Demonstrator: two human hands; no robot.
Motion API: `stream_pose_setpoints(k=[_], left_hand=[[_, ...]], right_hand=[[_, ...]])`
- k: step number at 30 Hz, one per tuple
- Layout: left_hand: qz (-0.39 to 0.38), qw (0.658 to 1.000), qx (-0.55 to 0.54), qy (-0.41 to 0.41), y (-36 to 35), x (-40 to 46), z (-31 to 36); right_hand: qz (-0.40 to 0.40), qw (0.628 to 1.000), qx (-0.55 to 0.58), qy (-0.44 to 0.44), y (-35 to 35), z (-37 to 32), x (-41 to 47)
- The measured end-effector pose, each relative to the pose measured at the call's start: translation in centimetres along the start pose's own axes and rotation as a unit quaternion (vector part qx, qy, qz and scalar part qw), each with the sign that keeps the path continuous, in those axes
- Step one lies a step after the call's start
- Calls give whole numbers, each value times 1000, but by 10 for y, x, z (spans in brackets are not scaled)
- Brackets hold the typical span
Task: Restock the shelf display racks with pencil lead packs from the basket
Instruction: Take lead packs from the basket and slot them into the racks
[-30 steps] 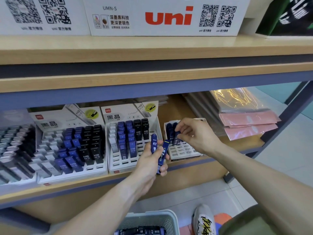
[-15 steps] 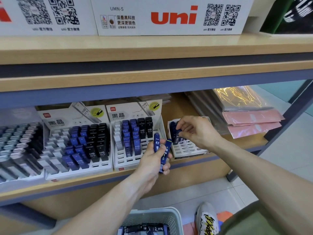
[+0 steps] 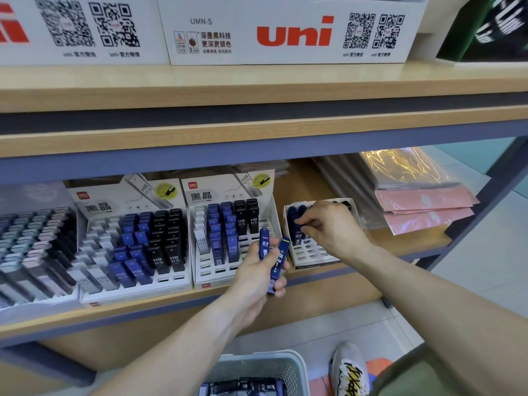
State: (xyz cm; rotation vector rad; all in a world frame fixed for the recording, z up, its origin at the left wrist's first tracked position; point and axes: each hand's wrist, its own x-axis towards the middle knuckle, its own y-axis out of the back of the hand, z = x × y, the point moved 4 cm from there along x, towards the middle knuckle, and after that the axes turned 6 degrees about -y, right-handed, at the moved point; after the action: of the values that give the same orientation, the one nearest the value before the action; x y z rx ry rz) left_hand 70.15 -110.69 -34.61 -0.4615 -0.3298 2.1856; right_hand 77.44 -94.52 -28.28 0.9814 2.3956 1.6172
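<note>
My left hand (image 3: 258, 274) grips two blue 0.3 lead packs (image 3: 271, 252) in front of the shelf edge, between the middle rack and the small rack. My right hand (image 3: 331, 228) reaches into the small white rack (image 3: 307, 254) at the right and pinches a dark blue lead pack (image 3: 297, 227) standing in its back rows. Most front slots of that rack are empty. The white basket (image 3: 295, 367) sits on the floor below, with dark packs inside.
Two larger racks (image 3: 200, 270) (image 3: 134, 287) of blue, black and grey HB 0.5 packs stand to the left, a grey rack (image 3: 31, 252) further left. Pink and yellow plastic sleeves (image 3: 423, 207) lie at the shelf's right. White uni boxes (image 3: 291, 30) fill the upper shelf. My shoe (image 3: 347, 370) is beside the basket.
The view has shifted slightly. My right hand has stayed over the small rack's back rows, working a blue pack down. My left hand keeps the two packs in place.
</note>
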Motion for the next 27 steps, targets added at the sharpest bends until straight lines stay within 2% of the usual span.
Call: stream_pose_setpoints(k=[8,11,14,16,19,27], left_hand=[[-3,1000,1,-6,1,-2,4],[-16,1000,-6,-8,1,-3,6],[-37,999,-16,-4,-3,-4,7],[-47,999,-22,1,-5,-4,6],[-50,998,-40,13,-5,-6,4],[-56,998,-26,-11,-5,-6,6]], right_hand=[[8,999,-28,-22,7,-9,-5],[-6,989,96,-115,13,-17,-11],[-128,932,262,-217,2,-24,-24],[-160,901,323,-244,-1,-26,-29],[-142,882,371,-255,6,-23,-26],[-114,870,408,-253,23,-13,-26]])
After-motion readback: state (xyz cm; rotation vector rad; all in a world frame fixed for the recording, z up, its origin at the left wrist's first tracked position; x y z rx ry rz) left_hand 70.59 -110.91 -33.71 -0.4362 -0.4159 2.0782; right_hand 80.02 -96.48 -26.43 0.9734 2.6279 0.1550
